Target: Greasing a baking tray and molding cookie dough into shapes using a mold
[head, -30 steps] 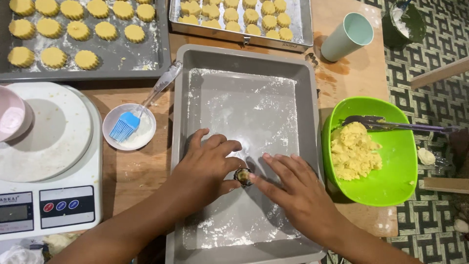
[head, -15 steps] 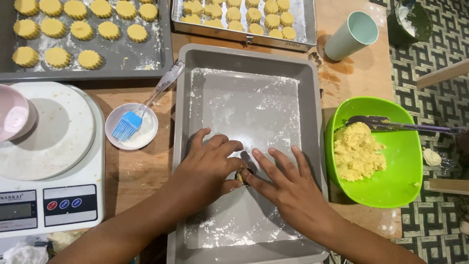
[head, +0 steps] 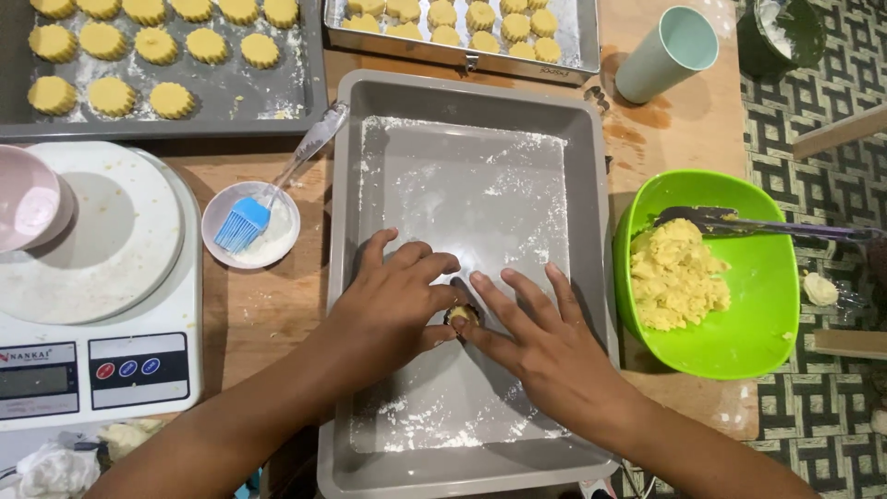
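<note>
A small piece of yellow dough [head: 462, 314] sits on the floured floor of the grey baking tray [head: 591, 185], pinched between both hands. The left hand [head: 397, 296] curls over it from one side, fingers bent, thumb and forefinger closed on the piece; the right hand [head: 545, 346] lies flatter, fingers spread, its forefinger and thumb tip pressing the dough from the other side. What lies under the dough cannot be told.

To do this well, I judge the pressure should be even from both sides, fingertips kept low and light, so the piece keeps its shape and does not stick to the floured metal.

Beyond the right hand stands one green bowl [head: 739, 305] of loose dough with one utensil [head: 767, 226] across it. Beyond the left hand sit one small white dish [head: 277, 240] holding one blue brush [head: 242, 225], and one white scale [head: 102, 360]. Far ahead of the fingers: one dark tray [head: 277, 102] showing thirteen shaped cookies, one metal tray [head: 573, 37] showing about nine more, and one pale cup [head: 665, 54].
</note>
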